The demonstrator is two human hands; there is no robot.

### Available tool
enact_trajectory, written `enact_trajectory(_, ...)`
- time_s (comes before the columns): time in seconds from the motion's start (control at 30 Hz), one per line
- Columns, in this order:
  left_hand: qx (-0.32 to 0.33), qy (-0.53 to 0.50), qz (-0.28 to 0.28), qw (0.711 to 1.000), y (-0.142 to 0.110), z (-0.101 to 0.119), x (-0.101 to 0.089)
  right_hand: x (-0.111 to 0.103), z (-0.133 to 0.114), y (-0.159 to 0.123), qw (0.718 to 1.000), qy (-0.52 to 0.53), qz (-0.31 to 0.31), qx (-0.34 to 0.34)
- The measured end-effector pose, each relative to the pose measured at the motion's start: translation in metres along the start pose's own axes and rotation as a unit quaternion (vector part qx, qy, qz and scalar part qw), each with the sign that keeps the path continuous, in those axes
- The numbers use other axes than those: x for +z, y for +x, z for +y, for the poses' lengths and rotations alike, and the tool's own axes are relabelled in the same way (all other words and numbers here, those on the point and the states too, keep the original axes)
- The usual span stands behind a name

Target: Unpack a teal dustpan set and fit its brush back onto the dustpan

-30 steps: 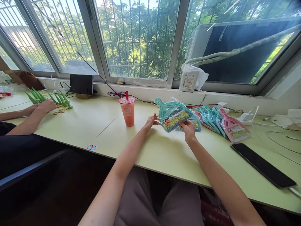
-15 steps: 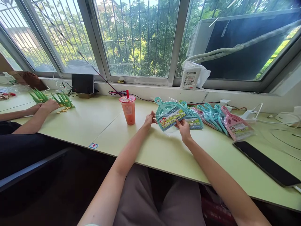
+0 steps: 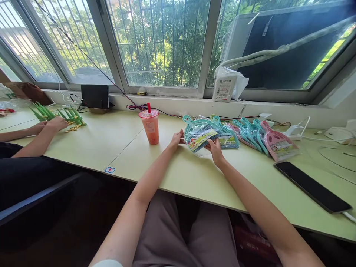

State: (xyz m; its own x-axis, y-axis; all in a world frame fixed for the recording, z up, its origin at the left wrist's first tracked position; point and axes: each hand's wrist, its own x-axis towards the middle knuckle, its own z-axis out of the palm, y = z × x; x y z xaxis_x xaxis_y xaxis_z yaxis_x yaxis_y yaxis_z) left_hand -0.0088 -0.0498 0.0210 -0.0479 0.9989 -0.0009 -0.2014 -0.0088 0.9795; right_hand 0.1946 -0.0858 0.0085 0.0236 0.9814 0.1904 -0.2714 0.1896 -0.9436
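Presently, the wrapped turquoise dustpan [image 3: 198, 133] is raised at a slant over the desk [image 3: 194, 178], between the two hands. The right hand [image 3: 215, 149] clamps its lower right edge, with thumb in front; the left hand [image 3: 176, 138] touches the left edge, but I cannot tell whether it grips. Just behind, to the right, a second turquoise dustpan [image 3: 228, 141] is partly covered by the first one. Further right lie several more turquoise packs [image 3: 247, 134], a pink dustpan [image 3: 278, 144] and a black phone [image 3: 313, 187]. On the left, a cup with orange drink [image 3: 150, 128] stands upright near the left hand. Farther away are a dark tablet [image 3: 94, 96] and a co-worker's hands [image 3: 57, 124] at green plastic pieces [image 3: 72, 116].

Compared with one second ago, the right hand has shifted to the left and down along the label [image 3: 204, 139], and the second dustpan's handle now shows more clearly. The cup has kept its place.
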Motion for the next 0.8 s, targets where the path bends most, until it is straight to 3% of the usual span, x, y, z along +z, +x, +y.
enact_trajectory(0.17, 0.010, 0.012, 0.001, 1.000, 0.000, 0.001, 0.001, -0.002, 0.003, 0.002, 1.000, -0.007, -0.011, -0.004)
enact_trajectory(0.3, 0.024, 0.037, -0.030, 0.999, 0.001, -0.001, 0.002, -0.006, 0.011, 0.008, 1.000, -0.006, 0.009, 0.007)
enact_trajectory(0.6, 0.036, 0.045, -0.044, 0.997, 0.002, -0.006, 0.002, -0.006, 0.014, 0.012, 0.998, -0.002, 0.052, -0.025)
enact_trajectory(0.7, 0.047, 0.029, -0.012, 0.998, -0.001, -0.003, 0.005, -0.004, 0.009, 0.010, 0.997, -0.002, 0.076, -0.022)
enact_trajectory(0.8, 0.060, -0.019, 0.063, 0.996, -0.003, 0.004, 0.005, 0.001, 0.002, 0.005, 0.998, -0.003, 0.056, -0.028)
